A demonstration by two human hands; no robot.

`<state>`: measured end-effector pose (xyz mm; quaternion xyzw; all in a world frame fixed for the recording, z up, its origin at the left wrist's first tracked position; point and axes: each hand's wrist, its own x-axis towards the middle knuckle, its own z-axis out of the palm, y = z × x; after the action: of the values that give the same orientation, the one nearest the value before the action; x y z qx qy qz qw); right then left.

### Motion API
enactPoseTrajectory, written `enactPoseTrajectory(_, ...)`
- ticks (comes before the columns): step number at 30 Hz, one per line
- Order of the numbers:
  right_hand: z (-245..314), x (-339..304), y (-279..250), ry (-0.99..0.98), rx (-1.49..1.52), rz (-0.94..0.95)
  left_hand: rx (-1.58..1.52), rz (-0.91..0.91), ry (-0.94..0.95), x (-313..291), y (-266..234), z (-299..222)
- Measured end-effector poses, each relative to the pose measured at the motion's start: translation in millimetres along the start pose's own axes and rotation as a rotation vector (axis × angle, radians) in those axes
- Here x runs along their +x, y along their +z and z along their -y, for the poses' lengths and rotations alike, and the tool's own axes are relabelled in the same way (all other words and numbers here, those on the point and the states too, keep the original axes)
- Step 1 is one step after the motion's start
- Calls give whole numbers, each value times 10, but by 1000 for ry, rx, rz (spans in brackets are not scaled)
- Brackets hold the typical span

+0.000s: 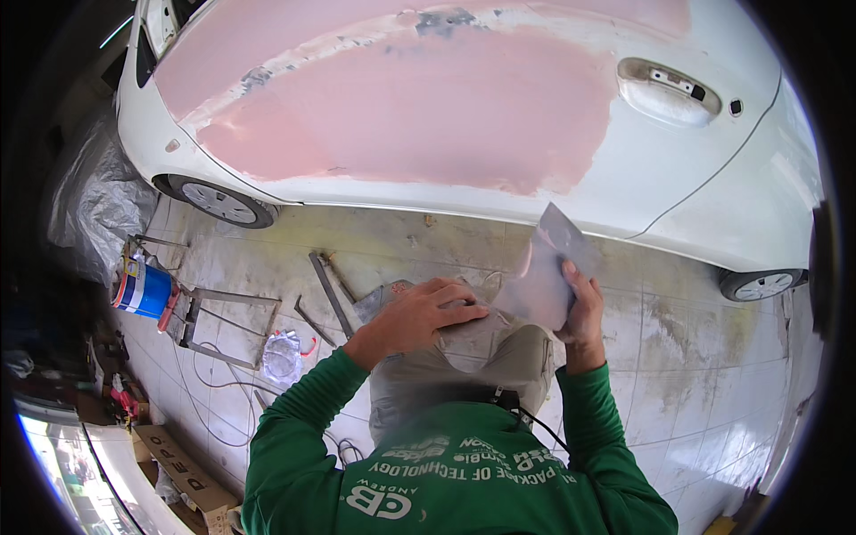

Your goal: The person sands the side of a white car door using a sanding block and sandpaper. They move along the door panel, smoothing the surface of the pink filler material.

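Note:
My right hand (581,308) grips a thin grey sheet (541,276) by its right edge, the thumb lying on its face. Pink smears mark the sheet's upper left part, and one corner points up toward the car. Over my lap, my left hand (426,314) is palm down with its fingers bent and close together. Something dark shows under its fingertips, too small to name. Beyond both hands stands a white car (660,169), its door panel covered by a broad patch of pink filler (428,116) with bare grey spots along the upper crease.
On the left, a blue paint can (145,289) sits by a metal frame (234,299). Nearby are a clear plastic bag (283,358), loose metal bars (331,292) and a cable (209,428). A cardboard box (183,473) stands lower left, silvery sheeting (98,192) beside the car's wheel (218,203).

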<state>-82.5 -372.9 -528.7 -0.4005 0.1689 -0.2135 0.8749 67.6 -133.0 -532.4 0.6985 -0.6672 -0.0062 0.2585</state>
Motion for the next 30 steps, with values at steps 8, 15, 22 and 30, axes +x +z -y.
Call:
enactPoseTrajectory(8, 547, 158, 244, -37, -366, 405, 201, -230, -144, 276, -1012, 137)
enactPoseTrajectory(15, 206, 303, 928, -339, -961, 395, -175, -353, -47, 274, -544, 49)
enactPoseTrajectory(22, 330, 335, 709, -2, -203, 47, -161, -89, -245, -479, -45, 39)
enactPoseTrajectory(30, -531, 206, 1027, 135, 152, 218, -501, -629, 79, -377, -636, -115)
